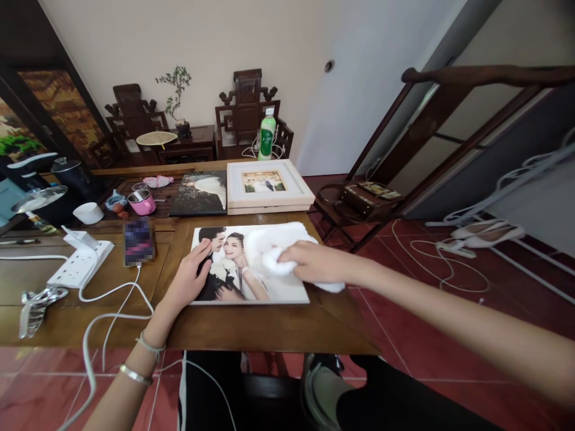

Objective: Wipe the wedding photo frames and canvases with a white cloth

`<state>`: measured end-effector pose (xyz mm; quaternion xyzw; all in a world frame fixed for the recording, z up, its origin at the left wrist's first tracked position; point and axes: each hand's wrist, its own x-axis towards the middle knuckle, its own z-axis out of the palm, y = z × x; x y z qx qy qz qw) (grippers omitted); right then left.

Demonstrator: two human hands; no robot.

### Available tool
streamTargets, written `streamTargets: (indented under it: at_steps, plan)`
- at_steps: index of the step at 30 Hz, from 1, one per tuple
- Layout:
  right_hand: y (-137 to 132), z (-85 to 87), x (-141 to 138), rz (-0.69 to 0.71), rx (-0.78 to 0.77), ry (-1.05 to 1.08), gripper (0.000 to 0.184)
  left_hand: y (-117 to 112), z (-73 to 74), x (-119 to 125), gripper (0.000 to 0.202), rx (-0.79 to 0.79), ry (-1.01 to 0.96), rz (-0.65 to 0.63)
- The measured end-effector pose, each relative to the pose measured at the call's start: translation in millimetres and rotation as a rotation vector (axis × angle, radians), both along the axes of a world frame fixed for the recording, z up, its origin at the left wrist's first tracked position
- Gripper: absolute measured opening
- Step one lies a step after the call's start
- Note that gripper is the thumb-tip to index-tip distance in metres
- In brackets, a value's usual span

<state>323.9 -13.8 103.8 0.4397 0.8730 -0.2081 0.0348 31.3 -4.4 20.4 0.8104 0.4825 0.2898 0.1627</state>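
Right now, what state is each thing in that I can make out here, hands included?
Left hand: open, on the photo print's left side.
Right hand: closed on the white cloth.
White cloth: bunched at the hand, spread past the print's right edge.
Photo print: flat, face up.
Framed picture: lying face up.
Green bottle: upright, capped.
Pink mug: upright.
Power strip: adapter plugged in.
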Motion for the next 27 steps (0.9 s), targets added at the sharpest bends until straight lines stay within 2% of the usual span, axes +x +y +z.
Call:
streamTargets:
  at_steps: [3,6,9,12,16,19,21,24,27]
  plan:
    - [37.0,-3.2,3.2,0.009,0.055,0.007,0.042,0.3,0.0,-0.6,0.044,0.000,0.002,-0.005]
    - [63.1,-6.8,0.7,-0.005,0.117,0.006,0.045,0.3,0.3,-1.0,0.044,-0.007,-0.005,-0.004]
    - [73.4,-12.2,-4.2,-0.029,0.158,0.004,0.049,0.4,0.5,-1.1,0.044,-0.016,-0.006,-0.004]
    - [67.4,-16.4,-6.3,-0.033,0.182,0.009,0.048,0.5,0.4,-1.1,0.045,-0.019,-0.007,-0.004]
    - [34.4,-11.1,-6.2,0.004,0.161,-0.010,0.047,0.4,-0.3,-0.7,0.044,-0.018,-0.021,0.001]
    - [-9.5,-1.3,-12.9,0.018,0.062,-0.057,0.047,0.5,-1.2,-0.3,0.043,-0.009,-0.025,0.006]
    - [-43.5,1.9,-23.3,-0.026,0.022,-0.070,0.047,0.7,-1.7,0.0,0.043,-0.006,-0.025,0.008]
    - [-86.0,-2.8,-42.5,-0.009,0.003,-0.064,0.048,1.1,-1.9,0.1,0.043,-0.010,-0.021,0.006]
    - [-101.8,-11.7,-52.8,0.029,-0.019,-0.020,0.045,1.0,-1.6,-0.1,0.043,-0.014,-0.007,0.005]
